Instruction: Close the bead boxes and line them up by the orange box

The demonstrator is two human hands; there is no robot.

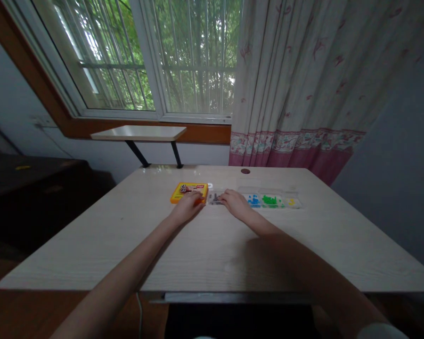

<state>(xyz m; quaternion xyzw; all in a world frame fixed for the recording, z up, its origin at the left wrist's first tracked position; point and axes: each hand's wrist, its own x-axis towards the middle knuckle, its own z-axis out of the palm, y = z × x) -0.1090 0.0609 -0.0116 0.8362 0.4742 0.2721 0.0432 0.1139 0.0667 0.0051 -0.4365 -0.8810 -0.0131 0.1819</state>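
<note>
My left hand (188, 207) lies over the front right corner of a flat yellow box (178, 192) with a printed label. Its fingers are bent onto the box's edge. My right hand (235, 203) reaches into the left part of a long clear plastic case (297, 194), its fingers closed together above small dark grey pieces (214, 197). Whatever is between those fingertips is too small to make out. Farther right in the case, separate compartments hold blue pieces (253, 201), green pieces (269, 200) and a few yellow pieces (291, 202).
The box and case lie toward the back of a pale wood-grain desk (198, 254). A raised shelf (141, 132) on black brackets stands at its back left. Behind are a barred window (194, 61) and a curtain (289, 94). A dark table (31, 188) is at left.
</note>
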